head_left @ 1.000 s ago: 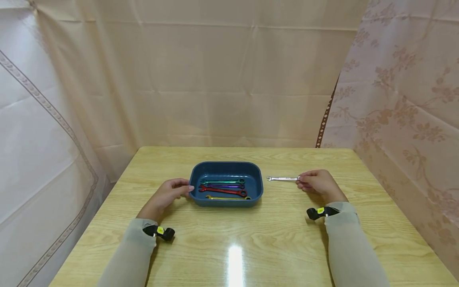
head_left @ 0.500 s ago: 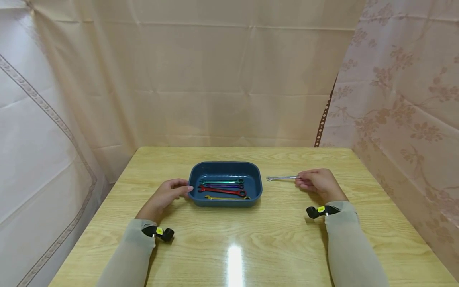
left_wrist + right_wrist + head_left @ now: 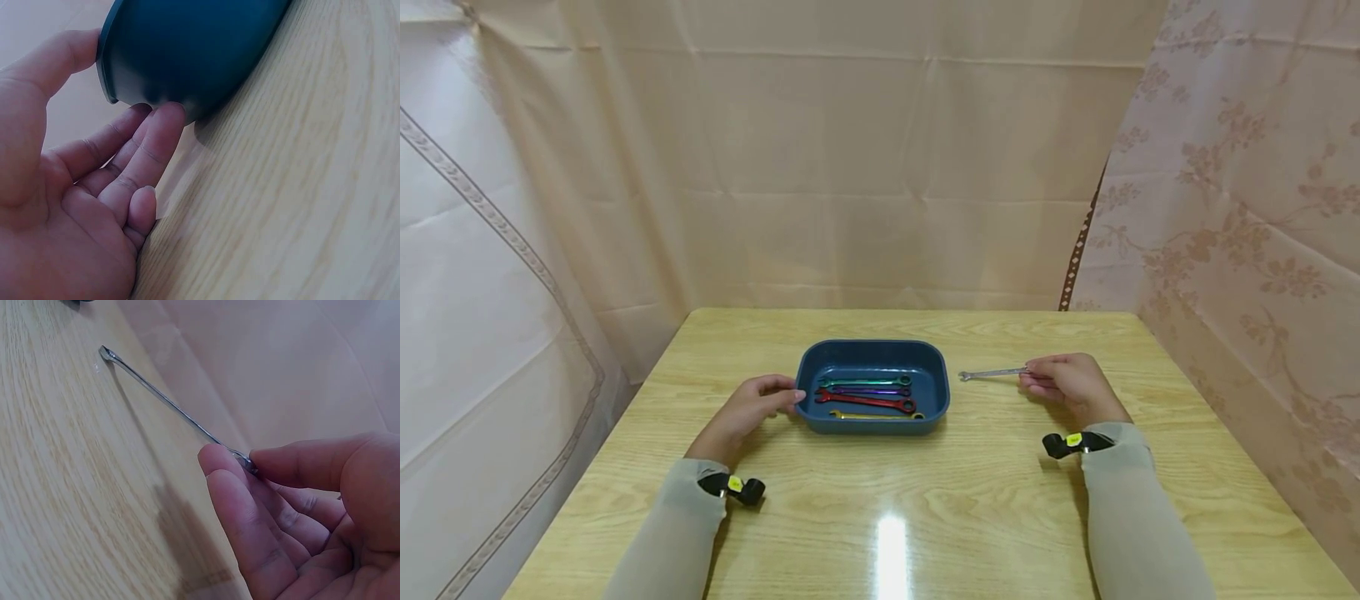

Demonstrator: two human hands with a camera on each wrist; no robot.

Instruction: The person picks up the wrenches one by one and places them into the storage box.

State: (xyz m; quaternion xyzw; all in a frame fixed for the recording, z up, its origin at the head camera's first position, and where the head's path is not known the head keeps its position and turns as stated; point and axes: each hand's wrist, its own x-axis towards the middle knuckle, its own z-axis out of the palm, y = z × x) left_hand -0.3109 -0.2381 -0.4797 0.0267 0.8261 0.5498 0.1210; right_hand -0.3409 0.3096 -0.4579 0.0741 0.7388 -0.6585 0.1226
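Observation:
My left hand (image 3: 752, 410) holds the left end of a dark blue rectangular tray (image 3: 872, 426). Its thumb is at the rim, and its fingers touch the outer wall in the left wrist view. Inside lie a green wrench (image 3: 865, 382), a purple wrench (image 3: 871, 391), a red wrench (image 3: 868, 400) and a yellow wrench (image 3: 872, 415), roughly parallel. To the right of the tray, my right hand (image 3: 1071, 385) pinches one end of a silver wrench (image 3: 165, 400) between thumb and fingers. Its open end points left toward the tray, low over the wooden table; contact there is unclear.
The wooden table (image 3: 970, 500) extends around the tray and both hands. Beige cloth (image 3: 880, 167) hangs behind it, with patterned cloth (image 3: 1247, 208) at the right and pale cloth (image 3: 482, 292) at the left. Each wrist carries a small black camera.
The silver wrench has gone from lying level to tilting slightly, its held end now higher. The left hand and the tray stay in place.

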